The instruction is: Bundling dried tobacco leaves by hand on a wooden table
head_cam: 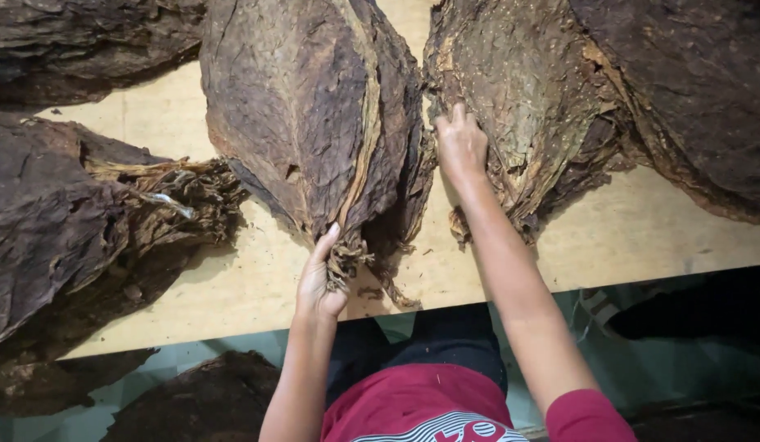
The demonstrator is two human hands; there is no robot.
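Middle bundle of dried brown leaves (314,115) lying flat on the pale wooden table (634,237), broad fan end pointing away toward the far edge, bunched stem end pointing back toward the body, long axis running near to far with a slight lean leftward at the top. Left hand (318,278) at that stem end, fingers curled around the twisted stalks in a closed grip, thumb side up against the lowest leaf, so the bundle stretching straight ahead and up from the grip. Right hand (460,143) further out across the table, reaching past the gap between bundles, fingers bent down and pressed into the inner edge of the right-hand leaf bundle (527,98), clenched on or hooked over the leaf edge; exactly how much leaf caught inside, hard to tell. Left hand plainly the nearer one to the middle bundle's stems; right hand just beside its upper right edge but set on the neighbour instead. Further right, another large dark bundle (691,90) overlapping the table's corner. To the left, a heap of similar leaves (77,213) with frayed stems turned inward, and one more dark bundle (77,41) at the far left top. Below the table edge, a red shirt (413,405) and a greenish floor (683,368) with more leaves (200,401) lying on it.
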